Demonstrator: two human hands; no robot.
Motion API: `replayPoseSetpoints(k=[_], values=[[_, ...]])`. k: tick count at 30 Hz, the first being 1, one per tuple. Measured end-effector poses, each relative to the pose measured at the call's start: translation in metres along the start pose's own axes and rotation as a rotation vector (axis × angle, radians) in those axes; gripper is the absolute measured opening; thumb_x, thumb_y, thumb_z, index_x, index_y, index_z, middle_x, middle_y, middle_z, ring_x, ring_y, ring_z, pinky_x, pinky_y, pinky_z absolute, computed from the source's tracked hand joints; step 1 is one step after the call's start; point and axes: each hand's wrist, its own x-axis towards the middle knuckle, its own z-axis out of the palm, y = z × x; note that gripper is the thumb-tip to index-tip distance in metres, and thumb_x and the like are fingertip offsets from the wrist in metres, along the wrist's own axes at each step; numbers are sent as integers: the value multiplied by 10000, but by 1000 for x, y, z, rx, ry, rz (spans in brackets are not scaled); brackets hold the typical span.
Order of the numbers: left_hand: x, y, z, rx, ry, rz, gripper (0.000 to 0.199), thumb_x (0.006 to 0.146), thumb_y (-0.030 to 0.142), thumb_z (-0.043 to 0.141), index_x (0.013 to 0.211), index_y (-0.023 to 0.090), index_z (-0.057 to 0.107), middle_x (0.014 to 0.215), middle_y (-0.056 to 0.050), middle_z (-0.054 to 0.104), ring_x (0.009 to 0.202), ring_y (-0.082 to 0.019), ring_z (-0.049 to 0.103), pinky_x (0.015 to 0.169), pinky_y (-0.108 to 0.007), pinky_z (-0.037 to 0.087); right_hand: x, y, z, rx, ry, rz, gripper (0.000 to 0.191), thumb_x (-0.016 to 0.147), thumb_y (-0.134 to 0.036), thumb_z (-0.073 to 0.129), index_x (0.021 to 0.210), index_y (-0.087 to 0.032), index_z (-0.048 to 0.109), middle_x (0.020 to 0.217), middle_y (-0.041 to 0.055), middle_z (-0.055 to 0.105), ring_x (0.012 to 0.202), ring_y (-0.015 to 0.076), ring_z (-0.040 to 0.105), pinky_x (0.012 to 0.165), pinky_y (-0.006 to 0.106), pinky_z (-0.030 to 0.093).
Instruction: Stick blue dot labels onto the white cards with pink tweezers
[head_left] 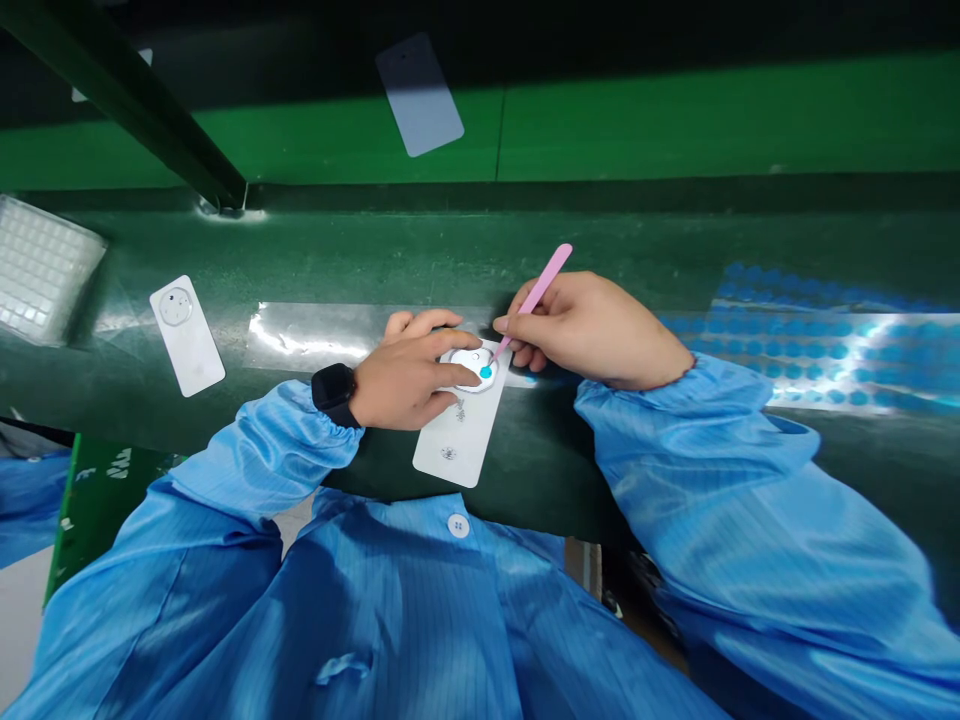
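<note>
A white phone back panel [469, 430] with a round camera ring and printed marks lies tilted on the green bench. My left hand [412, 370] rests over its upper left part, fingers spread, with the index fingertip beside a small blue dot [486, 372] inside the ring. Pinched in my right hand [585, 325] are pink tweezers [547, 278], slanting down so that their tip is at the blue dot. Whether the tip grips or only touches the dot, I cannot tell.
Sheets of blue round stickers [817, 340] lie on the right. Another white panel [187, 335] and a clear compartment tray [45, 270] are on the left. Beyond them, a panel [421, 100] lies on the green belt, and a dark post [172, 140] rises from the bench.
</note>
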Motion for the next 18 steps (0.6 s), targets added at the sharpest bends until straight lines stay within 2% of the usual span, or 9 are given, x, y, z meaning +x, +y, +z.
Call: replayPoseSetpoints(k=[12, 18], values=[[-1, 3, 8, 151, 77, 36, 352, 828, 286, 513, 1138, 294, 681, 1300, -64, 600, 1269, -347, 401, 880, -497, 279, 1, 1, 1, -37, 16, -9, 197, 838, -88, 657, 663, -172, 621, 586, 28, 666, 468, 160, 633, 399, 209, 459], [-2, 7, 11, 212, 105, 31, 340, 827, 301, 512, 1124, 294, 678, 1289, -66, 608, 1248, -341, 421, 837, -475, 281, 1, 4, 2, -59, 25, -37, 169, 839, -116, 649, 683, -177, 626, 601, 29, 672, 493, 181, 641, 461, 249, 493]])
